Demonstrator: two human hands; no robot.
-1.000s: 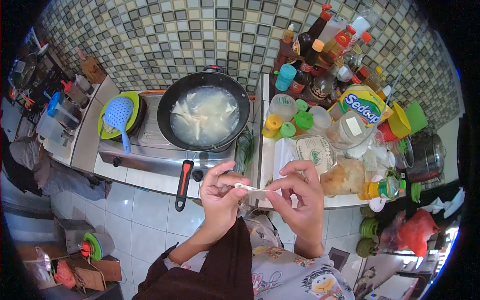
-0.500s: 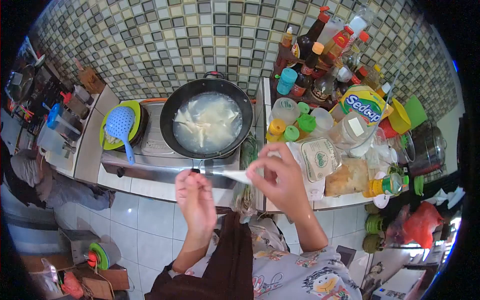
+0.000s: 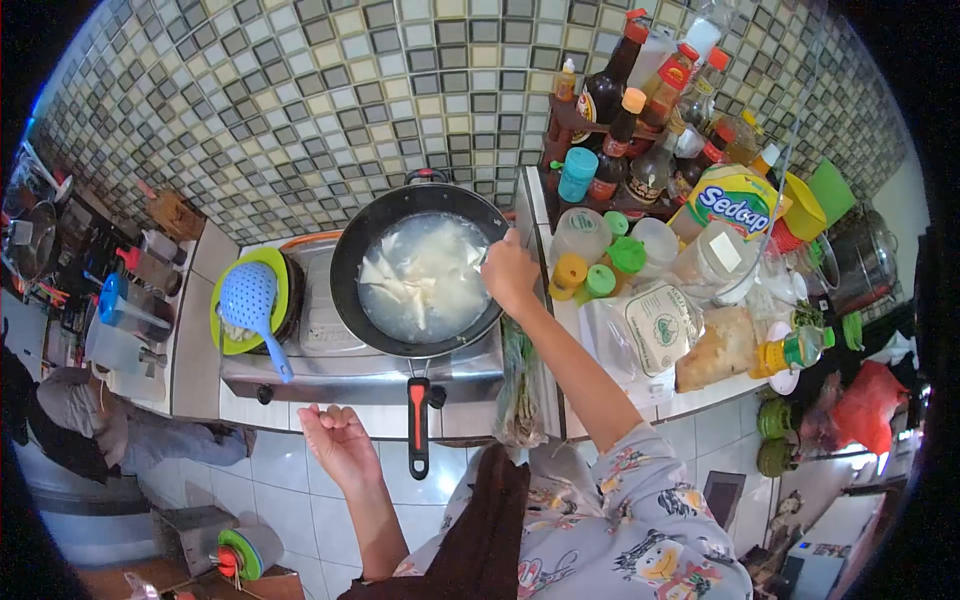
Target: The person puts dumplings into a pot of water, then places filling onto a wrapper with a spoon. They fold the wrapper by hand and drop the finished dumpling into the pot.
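My right hand (image 3: 511,275) reaches over the right rim of a deep black wok (image 3: 346,310) on the stove. Its fingers are bent together and point into the wok; whether they still hold a piece is hidden. Pale, folded dough pieces (image 3: 400,285) lie in cloudy, whitish water (image 3: 440,325), with one white bit close to my right fingertips. Left of the wok's black-and-red handle (image 3: 418,425), my left hand (image 3: 342,445) hangs in front of the stove, fingers curled in, with nothing visible in it.
A blue slotted ladle (image 3: 250,300) rests across a green plate (image 3: 222,335) on the stove's left side. To the right stand jars, sauce bottles (image 3: 610,85), a plastic pack (image 3: 655,330) and an oil bottle (image 3: 790,352). Wrapped green stalks (image 3: 522,390) lie beside the stove (image 3: 300,375).
My right hand has moved from in front of the stove to the wok's right rim; the white piece it pinched no longer shows clearly. My left hand has dropped lower and left. The view has shifted.
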